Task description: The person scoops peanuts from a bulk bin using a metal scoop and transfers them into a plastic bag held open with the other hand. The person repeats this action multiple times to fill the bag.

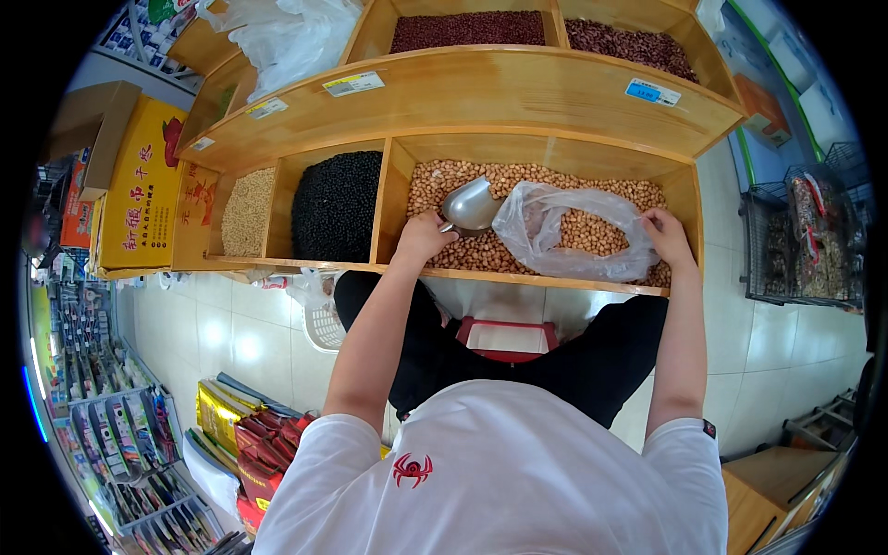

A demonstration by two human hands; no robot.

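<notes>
Head: scoop (473, 204) diagonal, rightward (apparently)

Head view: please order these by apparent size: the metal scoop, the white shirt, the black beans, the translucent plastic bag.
1. White shirt (probably enlarged by nearness to the camera)
2. Translucent plastic bag
3. Black beans, together
4. Metal scoop

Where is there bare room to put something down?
Tiled floor lies bare between the white basket and the shelves, and between the wooden bin and the wire basket. The lower right compartment is crowded with scoop, plastic bag, left hand and right hand.
</notes>
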